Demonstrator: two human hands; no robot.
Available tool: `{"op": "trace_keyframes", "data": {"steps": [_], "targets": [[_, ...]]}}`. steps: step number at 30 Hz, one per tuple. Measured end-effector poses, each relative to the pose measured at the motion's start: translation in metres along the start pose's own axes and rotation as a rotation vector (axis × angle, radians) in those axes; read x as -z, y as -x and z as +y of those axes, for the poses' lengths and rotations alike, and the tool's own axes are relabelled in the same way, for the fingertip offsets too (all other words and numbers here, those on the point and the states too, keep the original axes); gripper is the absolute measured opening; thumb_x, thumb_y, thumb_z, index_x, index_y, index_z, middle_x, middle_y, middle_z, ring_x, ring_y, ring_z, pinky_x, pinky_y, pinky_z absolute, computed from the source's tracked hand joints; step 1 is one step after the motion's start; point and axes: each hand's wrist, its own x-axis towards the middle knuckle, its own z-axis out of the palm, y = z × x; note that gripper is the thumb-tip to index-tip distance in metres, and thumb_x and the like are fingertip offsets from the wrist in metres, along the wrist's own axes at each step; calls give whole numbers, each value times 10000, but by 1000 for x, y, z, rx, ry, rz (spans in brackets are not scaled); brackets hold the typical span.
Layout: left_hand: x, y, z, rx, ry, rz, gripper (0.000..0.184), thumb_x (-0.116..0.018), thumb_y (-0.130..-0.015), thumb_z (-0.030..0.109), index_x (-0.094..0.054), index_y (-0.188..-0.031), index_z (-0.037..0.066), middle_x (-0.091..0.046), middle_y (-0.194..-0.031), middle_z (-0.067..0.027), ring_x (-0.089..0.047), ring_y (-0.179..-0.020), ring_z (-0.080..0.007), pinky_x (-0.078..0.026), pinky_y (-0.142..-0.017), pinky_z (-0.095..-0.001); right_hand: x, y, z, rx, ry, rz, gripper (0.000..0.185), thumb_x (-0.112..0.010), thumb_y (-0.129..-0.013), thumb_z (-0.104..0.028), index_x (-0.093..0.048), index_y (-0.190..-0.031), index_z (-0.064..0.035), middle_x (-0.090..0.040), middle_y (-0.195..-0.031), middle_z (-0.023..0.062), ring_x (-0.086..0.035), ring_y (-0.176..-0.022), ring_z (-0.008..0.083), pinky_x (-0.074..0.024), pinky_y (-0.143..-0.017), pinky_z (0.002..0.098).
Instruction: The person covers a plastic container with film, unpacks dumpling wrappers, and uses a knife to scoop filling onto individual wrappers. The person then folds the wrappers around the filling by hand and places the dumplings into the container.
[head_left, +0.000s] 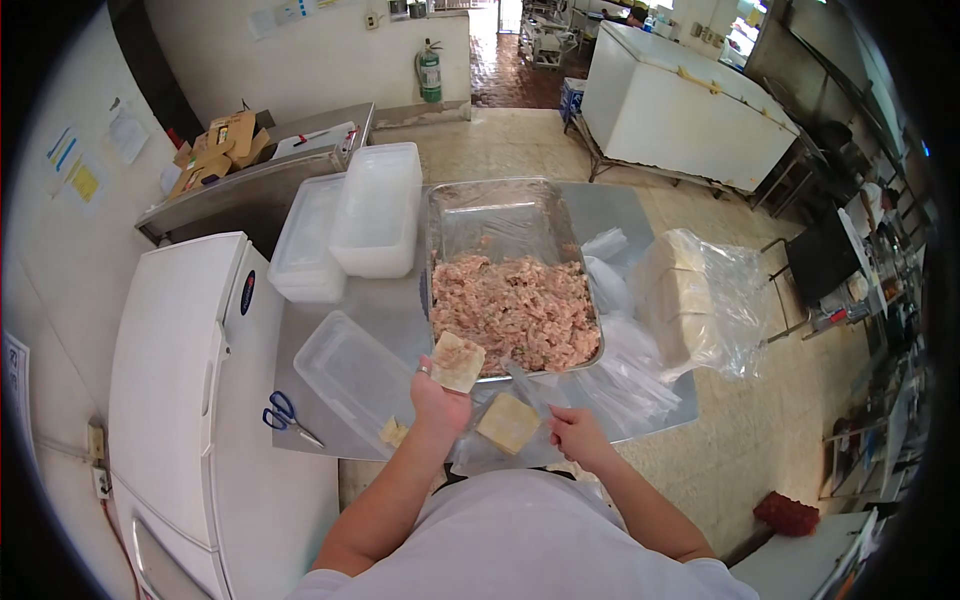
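Note:
In my left hand point(440, 402) rests a square dough wrapper point(458, 365) with a smear of pinkish filling on it. My right hand point(580, 438) grips a slim, flat metal spatula point(528, 385), its far end near the front rim of the tray. Between my hands lies a pile of square wrappers point(509, 423) on the table. Just beyond them, a deep metal tray point(500, 192) holds a mound of minced meat mixture point(515, 305), heaped toward its near side. A small wrapper piece point(393, 432) sits left of my left wrist.
An open clear plastic container point(345, 365) and blue-handled scissors point(288, 415) lie at left. Stacked plastic tubs point(375, 210) stand behind. To the right are loose plastic bags point(630, 375) and a bagged stack of wrappers point(675, 295). A white refrigerator point(180, 350) borders the table.

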Motion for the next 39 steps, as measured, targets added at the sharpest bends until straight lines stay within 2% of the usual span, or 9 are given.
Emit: {"op": "trace_keyframes", "data": {"steps": [3,6,9,15,18,21,30,33,39], "targets": [[-2,-4,0,-3,-25,-21,541,-288,-1130,389,-541,-1379,-18,-657,-1332,-174,-612,-1274,-340,-455,-1143,-459,18,9,21,224,209,136,344,-572,-1020,-124,-680,-1310,27,-639,-735,19,-537,-609,112,-458,-567,323],[-4,-7,0,37,-39,-63,558,-300,-1124,414,-572,-1342,-21,-669,-1296,-189,-617,-1251,-352,-454,-1135,-462,21,10,35,425,320,341,340,-592,-1010,-103,-693,-1326,-34,-614,-709,44,-543,-586,178,-468,-573,351],[-5,-11,-5,96,5,-144,545,-344,-1122,447,-562,-1347,0,-661,-1297,-169,-636,-1200,-337,-489,-1092,-478,4,35,-10,772,503,474,345,-632,-979,-91,-724,-1309,-126,-604,-737,102,-574,-600,272,-487,-590,396],[-17,-8,-18,140,-13,-190,566,-310,-1124,470,-579,-1274,-5,-676,-1177,-179,-644,-1144,-350,-505,-1061,-486,-32,26,-33,796,755,483,373,-649,-941,-69,-734,-1284,-189,-621,-857,124,-635,-725,313,-515,-637,438],[-27,-5,-17,66,-42,-117,607,-265,-1127,458,-585,-1265,-40,-676,-1161,-194,-628,-1163,-355,-484,-1079,-461,-28,39,-34,755,743,419,392,-640,-944,-64,-721,-1307,-188,-619,-862,126,-638,-734,323,-514,-633,438],[-21,-8,-16,45,-19,-223,604,-253,-1132,454,-586,-1249,-36,-671,-1156,-190,-633,-1145,-341,-499,-1059,-450,-24,43,-41,746,633,431,382,-641,-946,-72,-723,-1302,-181,-611,-850,137,-637,-724,333,-511,-630,443],[-28,-9,-10,23,-181,-143,615,-233,-1138,461,-588,-1247,-30,-677,-1149,-189,-653,-1093,-331,-521,-1010,-463,-22,38,-56,747,732,410,377,-652,-934,-85,-731,-1286,-195,-602,-852,129,-635,-729,325,-507,-613,452],[-28,-12,-8,46,-276,-150,624,-226,-1140,465,-593,-1233,-31,-683,-1125,-196,-662,-1074,-336,-524,-1002,-464,-26,30,-74,890,768,467,413,-668,-904,-74,-731,-1289,-212,-582,-845,112,-633,-724,305,-502,-583,440],[-28,-24,3,5,-270,-135,593,-253,-1140,459,-567,-1236,-35,-683,-1106,-196,-665,-1062,-338,-531,-979,-465,-19,23,-68,939,901,488,453,-673,-874,-58,-731,-1286,-237,-561,-839,85,-627,-724,269,-495,-559,425]]}}
